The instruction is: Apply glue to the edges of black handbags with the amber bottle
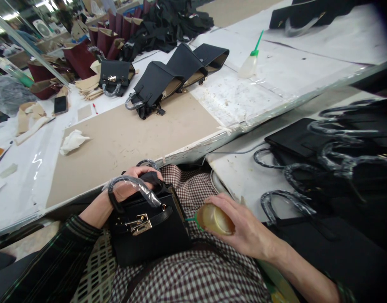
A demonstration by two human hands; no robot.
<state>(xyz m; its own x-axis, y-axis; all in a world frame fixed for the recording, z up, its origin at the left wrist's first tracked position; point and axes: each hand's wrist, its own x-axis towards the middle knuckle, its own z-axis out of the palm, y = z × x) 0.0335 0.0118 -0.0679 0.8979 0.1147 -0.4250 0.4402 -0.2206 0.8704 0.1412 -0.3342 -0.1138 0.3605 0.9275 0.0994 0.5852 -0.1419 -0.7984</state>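
- A small black handbag (149,229) is held upright on the lap, on checked fabric; the left hand (133,185) is closed over its top edge, with the wrist passed through the film-wrapped handle (134,185).
- A squeeze bottle (214,219) of amber liquid is gripped by the right hand (244,229), fingers curled round its body; its green nozzle is pointed at the bag's side edge, just beside the left hand.
- The step in hand is judged to be the application of glue or edge fluid along the bag's side seam.
- For the next move, a steady bag and a light, controlled squeeze would be called for, with the nozzle tip kept on the seam and away from the gold clasp (139,224).
- The bag is boxy, of matte grained leather, with a strap and shiny metal hardware; the handle wrap is crinkled clear plastic.
- Beyond the left hand, the counter (117,139) is covered by flat tan board, on which a crumpled white cloth (72,141) lies.
- Past the right hand, further black bags with wrapped handles (335,168) are stacked.
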